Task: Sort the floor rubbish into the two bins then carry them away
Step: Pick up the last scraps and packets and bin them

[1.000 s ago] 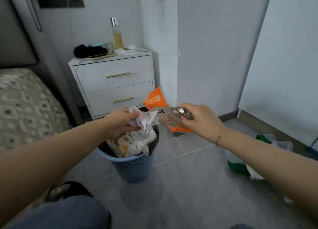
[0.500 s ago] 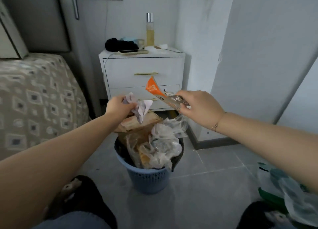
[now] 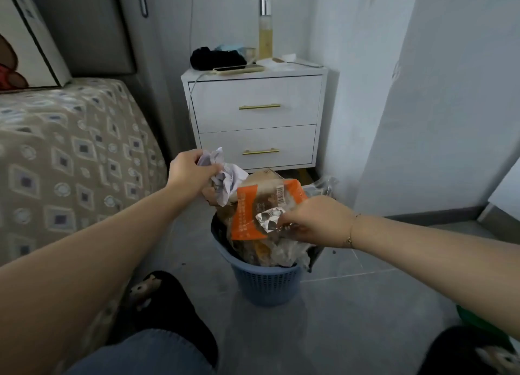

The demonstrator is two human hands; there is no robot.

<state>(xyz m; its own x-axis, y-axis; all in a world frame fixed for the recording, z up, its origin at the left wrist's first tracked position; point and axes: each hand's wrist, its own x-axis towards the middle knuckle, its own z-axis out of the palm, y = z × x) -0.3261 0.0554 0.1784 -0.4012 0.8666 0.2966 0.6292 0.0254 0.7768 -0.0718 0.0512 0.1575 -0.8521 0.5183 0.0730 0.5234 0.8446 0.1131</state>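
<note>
Both hands hang over the blue bin (image 3: 266, 283), already heaped: the left hand (image 3: 189, 167) grips crumpled paper (image 3: 226, 179), the right hand (image 3: 315, 222) pinches an orange wrapper (image 3: 247, 217). Neither's dropped yet (second bin barely visible), and carrying remains.

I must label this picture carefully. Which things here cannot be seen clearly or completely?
All in the head view:
- Blue bin: its inside is hidden by the heaped rubbish.
- Orange packet: its print is too blurred to read.
- Right hand: fingers partly hidden behind crumpled foil.
- Green object: cut off by the right forearm and the frame edge.
</note>
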